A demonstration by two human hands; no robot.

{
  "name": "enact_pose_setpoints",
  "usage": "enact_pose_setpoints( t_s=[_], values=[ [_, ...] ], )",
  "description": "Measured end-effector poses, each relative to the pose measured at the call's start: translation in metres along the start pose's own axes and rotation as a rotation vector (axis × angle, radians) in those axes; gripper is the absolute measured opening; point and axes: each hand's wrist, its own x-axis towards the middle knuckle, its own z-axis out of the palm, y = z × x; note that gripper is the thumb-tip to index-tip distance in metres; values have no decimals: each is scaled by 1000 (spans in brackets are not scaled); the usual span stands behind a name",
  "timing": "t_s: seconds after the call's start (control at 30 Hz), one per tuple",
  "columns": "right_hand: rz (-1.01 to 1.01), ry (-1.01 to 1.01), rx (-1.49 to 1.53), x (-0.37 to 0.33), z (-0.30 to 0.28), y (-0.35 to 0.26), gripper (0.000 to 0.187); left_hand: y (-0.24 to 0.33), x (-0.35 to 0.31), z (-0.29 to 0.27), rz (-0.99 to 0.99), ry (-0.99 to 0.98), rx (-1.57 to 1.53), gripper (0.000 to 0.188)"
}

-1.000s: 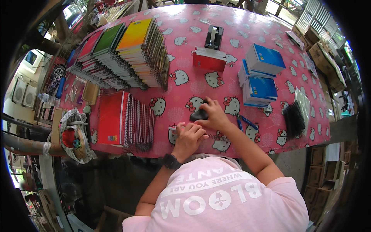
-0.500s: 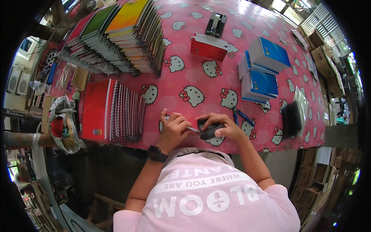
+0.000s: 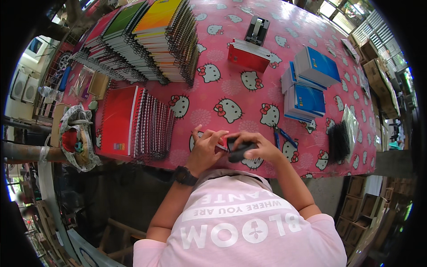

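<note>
At the near edge of the table, my right hand (image 3: 260, 147) is closed around a small black handheld tool (image 3: 239, 153), shaped somewhat like a stapler. Close on its left is my left hand (image 3: 205, 149), its fingers bent and pinched near the tool's front end. A small red and white piece (image 3: 222, 143) shows between the left fingertips and the tool; its kind is too small and blurred to tell. A dark watch sits on my left wrist. Blue-handled pliers (image 3: 287, 137) lie on the table just right of my right hand.
Spiral notebooks with red covers (image 3: 120, 120) stand at left; taller yellow (image 3: 162, 15) and green (image 3: 126, 20) stacks rise behind. Red booklets (image 3: 249, 58) sit before a black desktop device (image 3: 257, 31). Blue notepads (image 3: 309, 100) and black binding coils (image 3: 339, 142) are at right. A cloth bag (image 3: 75, 138) hangs left.
The view has shifted slightly, so the table's contents sit a little further right. The left fingers have moved closer to the black tool, which stays in my right hand.
</note>
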Motion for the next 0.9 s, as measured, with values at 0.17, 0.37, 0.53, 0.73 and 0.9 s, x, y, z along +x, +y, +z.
enact_pose_setpoints(
  t_s=[0.17, 0.37, 0.53, 0.73, 0.9],
  values=[
    [38, 202, -62, 2, -8, 20, 44, -8, 0, -4, -163, 326, -254, 67],
    [78, 287, -235, 7, -2, 19, 44, -31, -15, 4, -415, 254, -972, 52],
    [185, 132, -186, 13, -2, 17, 50, -36, -21, 9, -501, 286, -1100, 36],
    [50, 72, -71, 28, -3, 6, 58, -35, -23, 12, -529, 314, -1144, 30],
    [-64, -48, 300, 30, -4, 7, 54, -41, -26, 17, -552, 292, -1125, 31]
  ],
)
